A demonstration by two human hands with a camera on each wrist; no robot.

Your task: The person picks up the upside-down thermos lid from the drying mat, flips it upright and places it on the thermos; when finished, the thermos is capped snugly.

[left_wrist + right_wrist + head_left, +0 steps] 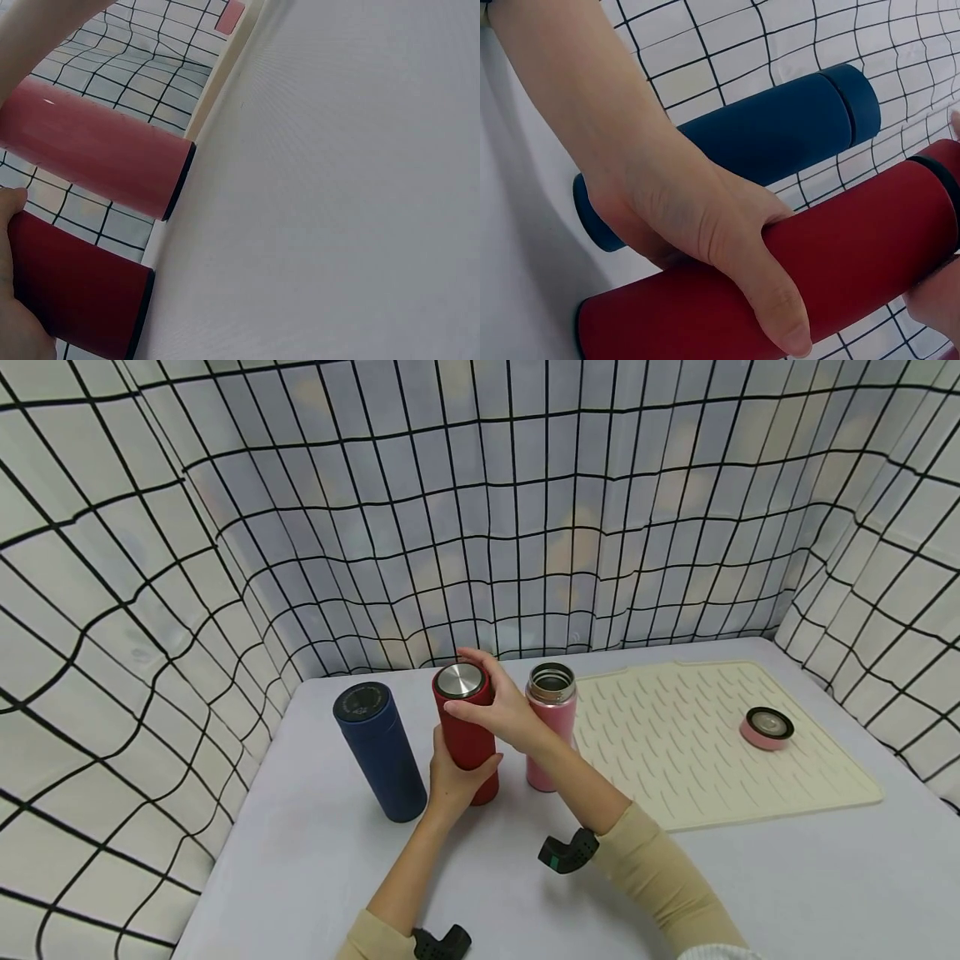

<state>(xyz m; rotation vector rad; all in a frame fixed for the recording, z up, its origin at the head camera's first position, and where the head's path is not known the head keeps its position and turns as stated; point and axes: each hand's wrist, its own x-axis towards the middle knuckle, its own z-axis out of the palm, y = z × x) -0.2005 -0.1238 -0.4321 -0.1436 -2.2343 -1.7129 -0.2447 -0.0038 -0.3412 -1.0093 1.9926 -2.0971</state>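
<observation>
A red thermos bottle stands on the table, its silver-topped lid in place. My left hand grips its body low down, thumb on one side and fingers round the other. The right hand holds the lid end between thumb and fingers. In the right wrist view a dark seam runs between the lid and the red body. Just right of it, partly behind my right hand, stands a pink thermos bottle without a lid, its steel mouth bare. A blue thermos bottle with its lid on stands to the left.
A cream ribbed mat covers the table's right side. On it lies a pink lid, underside up. Black netting over pale walls encloses the table at the back and both sides.
</observation>
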